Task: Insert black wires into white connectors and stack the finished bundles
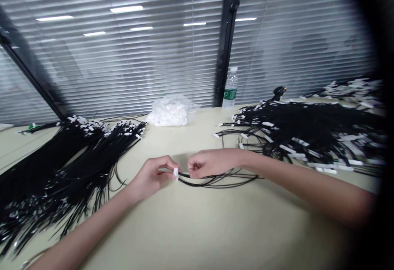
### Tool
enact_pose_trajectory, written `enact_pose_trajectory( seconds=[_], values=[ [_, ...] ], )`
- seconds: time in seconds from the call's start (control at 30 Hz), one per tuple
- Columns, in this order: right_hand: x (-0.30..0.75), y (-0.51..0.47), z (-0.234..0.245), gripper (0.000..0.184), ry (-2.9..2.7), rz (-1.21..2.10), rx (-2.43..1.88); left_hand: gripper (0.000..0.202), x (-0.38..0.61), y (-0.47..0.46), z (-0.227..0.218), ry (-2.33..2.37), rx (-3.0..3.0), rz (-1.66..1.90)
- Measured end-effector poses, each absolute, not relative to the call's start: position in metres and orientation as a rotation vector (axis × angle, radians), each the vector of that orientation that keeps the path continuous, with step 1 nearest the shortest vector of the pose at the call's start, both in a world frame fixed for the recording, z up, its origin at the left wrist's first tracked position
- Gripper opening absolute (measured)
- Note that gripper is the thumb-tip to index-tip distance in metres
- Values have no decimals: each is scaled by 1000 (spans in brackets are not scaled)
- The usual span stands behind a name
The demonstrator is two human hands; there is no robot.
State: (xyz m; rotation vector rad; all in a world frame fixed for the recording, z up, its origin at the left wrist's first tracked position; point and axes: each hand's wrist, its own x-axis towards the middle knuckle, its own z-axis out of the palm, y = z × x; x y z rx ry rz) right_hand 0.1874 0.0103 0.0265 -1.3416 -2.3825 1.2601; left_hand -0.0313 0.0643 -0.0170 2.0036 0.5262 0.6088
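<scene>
My left hand [156, 173] pinches a small white connector [175, 172] between thumb and fingertips, near the middle of the table. Black wires [212, 186] run rightward from that connector and loop over the tabletop. Just right of it, my right hand [205, 164] is curled closed over the wires, close to the connector end. Its fingertips are turned away, so I cannot make out exactly what they grip. Both forearms reach in from the lower corners.
Bundles of black wires with white ends [101, 147] lie at the left. A larger heap of black wires [308, 126] covers the right. At the back are a clear plastic bag of white pieces [170, 112] and a water bottle [230, 89], before window blinds [138, 56].
</scene>
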Motion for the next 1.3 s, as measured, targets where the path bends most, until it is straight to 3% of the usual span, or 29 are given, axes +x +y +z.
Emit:
enact_pose_trajectory(
  seconds=[0.4, 0.7, 0.9, 1.3],
  values=[
    [177, -2, 25, 20, -2180, 737, -1476, 5, -33, 66, -18, 498, 2024, 621],
    [190, -7, 62, 18, -2213, 1076, -1325, 3, -32, 65, -16, 533, 2065, 621],
    [214, -16, 100, 11, -1763, 1330, -1071, 4, -32, 67, -15, 542, 2054, 658],
    [244, -40, 134, 22, -1157, 1047, -807, 5, -34, 71, -14, 546, 2018, 664]
  ],
)
